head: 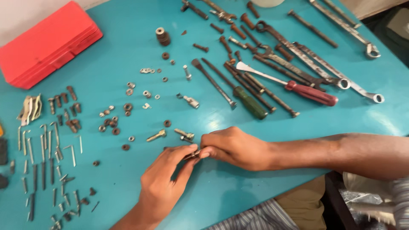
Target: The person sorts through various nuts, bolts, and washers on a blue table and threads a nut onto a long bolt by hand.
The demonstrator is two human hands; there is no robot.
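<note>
A: What did the hands hold?

B: A small brass-coloured metal bolt [192, 154], low centre of frame, pinched between the left hand [164, 185] and right hand [232, 147], fingertips closed on it together.

A: What lay around?

B: Loose rusty nuts and washers [111, 123] to its left on the teal table [110, 64], a green-handled screwdriver [249, 101] above. A slipped bolt could probably roll among them.
</note>
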